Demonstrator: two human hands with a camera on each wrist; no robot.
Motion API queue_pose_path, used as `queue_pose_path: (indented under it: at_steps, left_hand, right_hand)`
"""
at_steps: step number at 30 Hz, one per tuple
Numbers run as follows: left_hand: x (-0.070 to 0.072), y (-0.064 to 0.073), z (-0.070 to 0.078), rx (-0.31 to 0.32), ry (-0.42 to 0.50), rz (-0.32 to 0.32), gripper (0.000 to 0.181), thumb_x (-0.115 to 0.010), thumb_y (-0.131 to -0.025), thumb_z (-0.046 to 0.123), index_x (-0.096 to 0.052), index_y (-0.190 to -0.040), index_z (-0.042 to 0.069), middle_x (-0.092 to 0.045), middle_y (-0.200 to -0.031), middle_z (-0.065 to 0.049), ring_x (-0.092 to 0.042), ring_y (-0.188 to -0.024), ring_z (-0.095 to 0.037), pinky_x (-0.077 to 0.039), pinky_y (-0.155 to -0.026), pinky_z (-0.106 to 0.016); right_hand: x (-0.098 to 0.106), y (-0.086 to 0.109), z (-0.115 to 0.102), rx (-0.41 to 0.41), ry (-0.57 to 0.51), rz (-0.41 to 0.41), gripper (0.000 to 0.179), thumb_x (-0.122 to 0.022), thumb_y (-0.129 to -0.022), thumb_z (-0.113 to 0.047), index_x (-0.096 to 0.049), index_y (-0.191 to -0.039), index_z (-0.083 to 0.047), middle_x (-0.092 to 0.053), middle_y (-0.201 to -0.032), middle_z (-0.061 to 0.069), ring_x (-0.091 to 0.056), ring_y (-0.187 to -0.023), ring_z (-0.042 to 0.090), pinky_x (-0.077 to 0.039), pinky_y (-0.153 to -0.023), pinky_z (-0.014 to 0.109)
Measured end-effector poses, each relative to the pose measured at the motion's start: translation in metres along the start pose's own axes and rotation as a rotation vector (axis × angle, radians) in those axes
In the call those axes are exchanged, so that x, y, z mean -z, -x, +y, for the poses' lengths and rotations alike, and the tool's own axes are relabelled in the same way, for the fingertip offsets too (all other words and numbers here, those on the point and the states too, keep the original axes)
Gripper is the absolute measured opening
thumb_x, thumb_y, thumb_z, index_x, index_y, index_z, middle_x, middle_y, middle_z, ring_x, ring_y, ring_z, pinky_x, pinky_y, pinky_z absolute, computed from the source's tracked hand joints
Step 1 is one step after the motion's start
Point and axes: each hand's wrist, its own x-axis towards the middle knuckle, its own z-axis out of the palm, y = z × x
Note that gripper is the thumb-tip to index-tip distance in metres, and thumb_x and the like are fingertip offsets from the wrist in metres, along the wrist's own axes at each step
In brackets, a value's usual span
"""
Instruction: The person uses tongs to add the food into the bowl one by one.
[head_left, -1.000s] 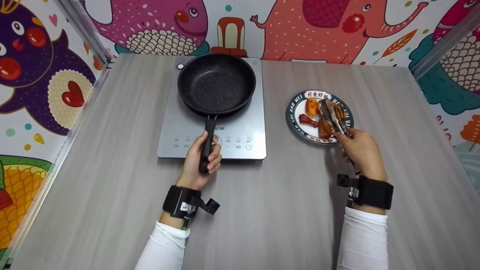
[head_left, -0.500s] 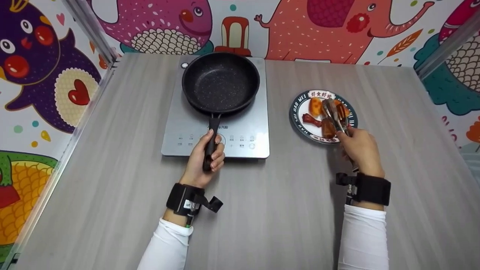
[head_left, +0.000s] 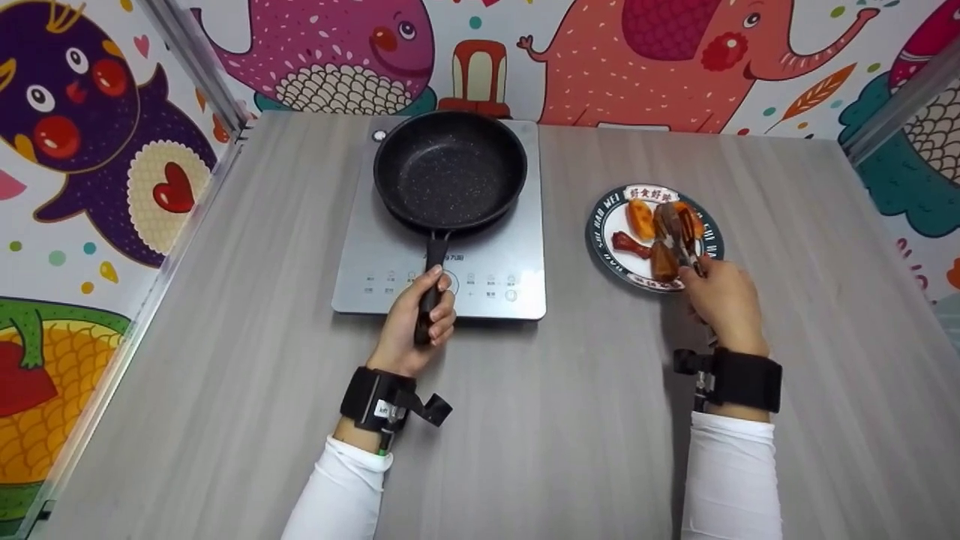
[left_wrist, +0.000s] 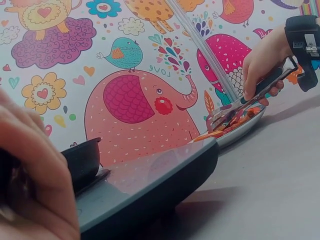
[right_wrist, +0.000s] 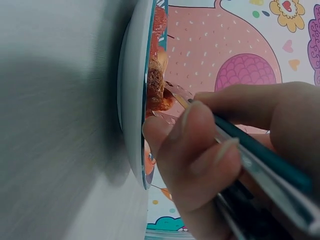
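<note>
My left hand (head_left: 420,315) grips the black handle of a speckled frying pan (head_left: 450,169), which sits on a silver induction cooktop (head_left: 352,262). My right hand (head_left: 724,304) holds metal tongs (head_left: 686,240), their tips down among the food on a dark-rimmed plate (head_left: 600,255). On that plate lie a small red drumstick (head_left: 631,245), an orange-yellow piece (head_left: 640,217) and a brown piece (head_left: 663,261). In the right wrist view, the tongs' tips reach past the plate's rim, near a browned piece of food (right_wrist: 156,82). Whether they pinch a piece I cannot tell.
Grey wood-grain tabletop (head_left: 570,420) lies around the cooktop and plate. Cartoon-printed wall panels (head_left: 637,60) stand at the back and sides, with metal posts (head_left: 199,67) at the corners. Both wrists wear black camera straps (head_left: 375,397).
The head view has shifted a little, moving the whole scene rightward. My right hand has moved slightly left relative to the plate, and the tongs have turned a bit. The left hand keeps its grip.
</note>
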Motion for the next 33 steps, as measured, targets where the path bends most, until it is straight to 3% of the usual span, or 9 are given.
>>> queue_pose_path:
  at_steps: [4,12,18,23,31,33]
  left_hand:
    - [0.0008,-0.0006,-0.0005,-0.003,-0.015,-0.003,0.023,-0.043,-0.094,0.028,-0.042,-0.081,0.01,-0.036,-0.05,0.004,-0.037,-0.033,-0.006,-0.03,-0.029,-0.017]
    - [0.0017,-0.0004,-0.0018,-0.006,-0.015,-0.004,0.023,-0.042,-0.095,0.028,-0.042,-0.081,0.009,-0.036,-0.05,0.003,-0.037,-0.033,-0.007,-0.03,-0.03,-0.017]
    - [0.0019,-0.0004,-0.002,-0.009,0.009,-0.011,0.023,-0.041,-0.095,0.027,-0.042,-0.081,0.009,-0.035,-0.05,0.003,-0.036,-0.033,-0.007,-0.029,-0.029,-0.018]
    - [0.0017,0.0,-0.0015,-0.011,0.009,-0.018,0.024,-0.04,-0.095,0.027,-0.043,-0.081,0.008,-0.032,-0.051,0.003,-0.034,-0.034,-0.007,-0.028,-0.03,-0.018]
    - [0.0006,-0.0001,-0.001,-0.011,0.001,-0.035,0.024,-0.04,-0.095,0.027,-0.043,-0.08,0.008,-0.03,-0.052,0.002,-0.033,-0.034,-0.007,-0.028,-0.03,-0.018]
    - [0.0003,0.0001,-0.0006,-0.006,-0.002,-0.039,0.025,-0.04,-0.095,0.028,-0.042,-0.079,0.009,-0.029,-0.052,0.002,-0.033,-0.034,-0.007,-0.028,-0.03,-0.018]
  right_hand:
    - [-0.0005,-0.0008,0.0025,0.029,0.013,0.031,0.031,-0.042,-0.093,-0.028,-0.055,-0.077,-0.004,-0.055,-0.049,0.004,-0.052,-0.041,0.017,-0.04,-0.04,0.031]
    - [0.0,-0.0008,0.0057,0.041,-0.013,0.023,0.034,-0.042,-0.093,-0.027,-0.058,-0.104,0.001,-0.055,-0.048,0.003,-0.052,-0.04,0.017,-0.041,-0.041,0.03]
    - [-0.0007,-0.0008,0.0081,0.025,-0.035,0.008,0.037,-0.041,-0.094,-0.028,-0.055,-0.112,0.001,-0.056,-0.051,0.005,-0.054,-0.041,0.018,-0.042,-0.039,0.031]
    - [-0.0003,-0.0012,0.0099,0.011,-0.078,0.0,0.039,-0.04,-0.094,-0.029,-0.054,-0.115,0.0,-0.059,-0.058,0.008,-0.055,-0.043,0.017,-0.043,-0.038,0.031]
    - [-0.0013,-0.0015,0.0078,-0.029,-0.13,0.024,0.036,-0.041,-0.093,-0.033,-0.059,-0.102,-0.003,-0.062,-0.068,0.014,-0.055,-0.045,0.017,-0.044,-0.038,0.031]
    - [-0.0012,-0.0017,0.0068,-0.04,-0.151,0.036,0.036,-0.042,-0.093,-0.033,-0.059,-0.105,-0.004,-0.061,-0.07,0.014,-0.055,-0.045,0.017,-0.043,-0.038,0.031]
